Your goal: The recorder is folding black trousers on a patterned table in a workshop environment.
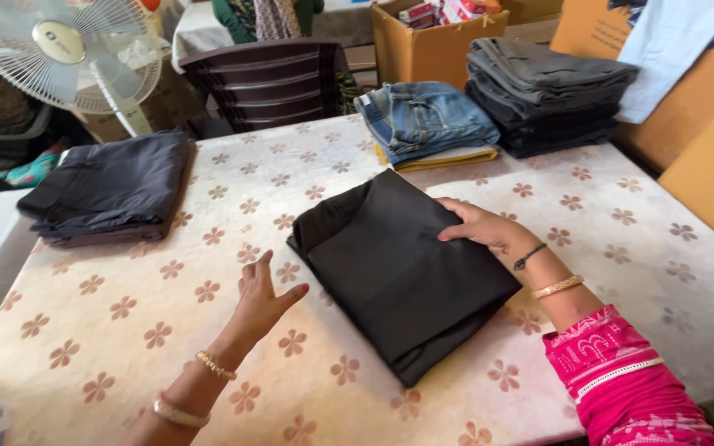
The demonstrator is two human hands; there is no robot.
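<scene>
A: Head view first: we see a table [126,330] covered in a pale cloth printed with brownish flowers, and near its middle lies a folded black garment [402,272], set at a slant.

B: We see the right hand [481,225] resting on the garment's right edge, fingers bent over the fold, pressing rather than gripping. The left hand [262,299] is spread flat and empty on the cloth just beside the garment's left edge, not touching it.

A: Around them we count three other piles. A dark navy stack [109,186] sits at the table's left side, well apart from the hands. Folded blue jeans [427,120] on a yellow piece lie at the far edge, and a taller grey and black stack [547,95] stands just beside them.

B: Beyond the table we make out a dark brown plastic chair [270,83], a white pedestal fan [64,49] at the left, and cardboard boxes [431,45] at the back and right. A person sits behind the chair, only partly in view.
</scene>
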